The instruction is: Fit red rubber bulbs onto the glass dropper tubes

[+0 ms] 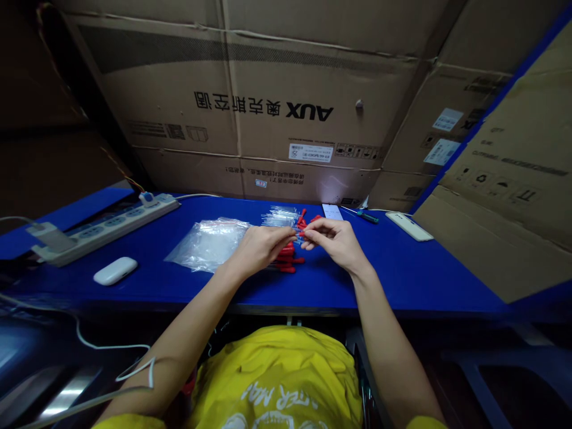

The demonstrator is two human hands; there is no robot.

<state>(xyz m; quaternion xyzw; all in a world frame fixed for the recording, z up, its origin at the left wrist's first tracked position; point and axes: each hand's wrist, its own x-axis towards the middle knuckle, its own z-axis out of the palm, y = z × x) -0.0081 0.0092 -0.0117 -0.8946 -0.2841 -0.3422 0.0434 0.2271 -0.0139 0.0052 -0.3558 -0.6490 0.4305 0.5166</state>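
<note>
My left hand (263,243) and my right hand (334,239) meet closely over the blue table, fingertips pinched and almost touching. A small red piece with a clear part shows at my right fingertips. Whatever my left fingers grip is hidden behind them. Just below and beside my left hand lie several red-handled pieces (286,260) with thin shafts, partly covered by it. Behind the hands are a pile of thin clear tubes (280,216) and more red pieces (302,218). Left of my left hand lies a stack of clear plastic bags (206,243).
A white power strip (109,229) and a white earbud case (115,271) are on the left. Toward the back right are a white card (331,211), a green-handled screwdriver (367,216) and a pale phone-like slab (409,226). Cardboard walls (268,65) enclose the blue table (429,274).
</note>
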